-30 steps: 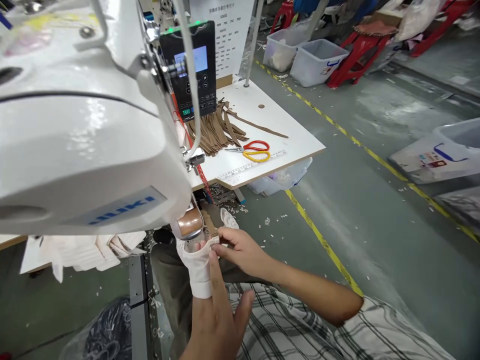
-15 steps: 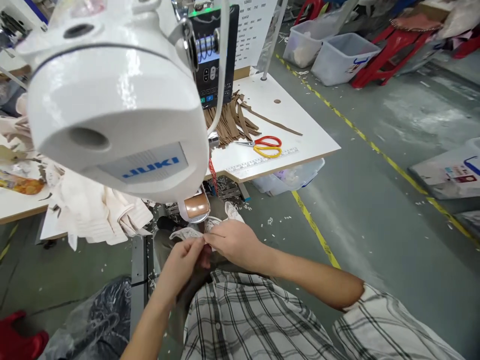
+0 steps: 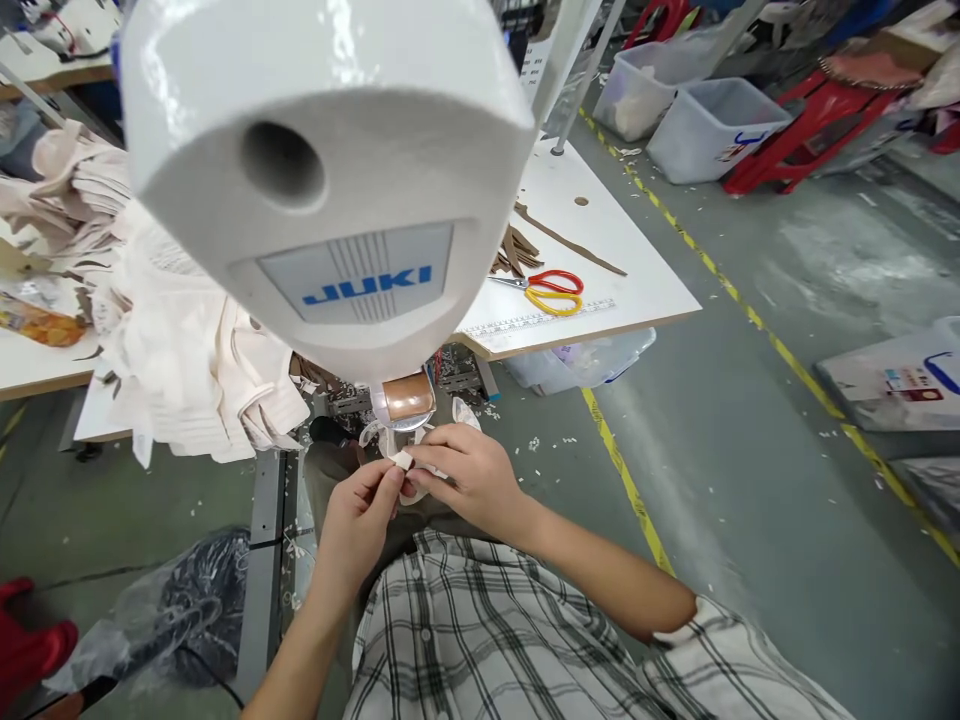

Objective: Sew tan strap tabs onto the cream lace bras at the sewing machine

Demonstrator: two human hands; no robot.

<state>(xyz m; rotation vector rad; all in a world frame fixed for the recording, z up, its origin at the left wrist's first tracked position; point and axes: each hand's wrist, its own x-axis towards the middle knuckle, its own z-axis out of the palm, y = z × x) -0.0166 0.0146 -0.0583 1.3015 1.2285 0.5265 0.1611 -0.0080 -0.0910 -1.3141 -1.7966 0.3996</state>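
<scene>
Both hands meet in front of the sewing machine (image 3: 337, 180), just below its end with a copper-coloured, rounded part. In my left hand (image 3: 356, 525), thumb and forefinger pinch a small white folded tab (image 3: 403, 460). My right hand (image 3: 474, 478) presses its fingertips against the other side of that tab, fingers closed. White lacy fabric (image 3: 465, 412) hangs around and behind the fingers, over the lap. Most of this fabric is hidden by the hands, so I cannot tell its full shape.
A stack of pale fabric pieces (image 3: 202, 350) lies left of the machine. Scissors (image 3: 555, 290) with red and yellow handles rest on the white table (image 3: 637, 270) at right, beside brown strips (image 3: 517, 250). A plastic bin (image 3: 585, 360) stands below the table edge.
My view has shifted closer to the machine head. The fingertips have parted slightly, and the small white tab now shows between them; the lacy fabric has moved with the hands.
</scene>
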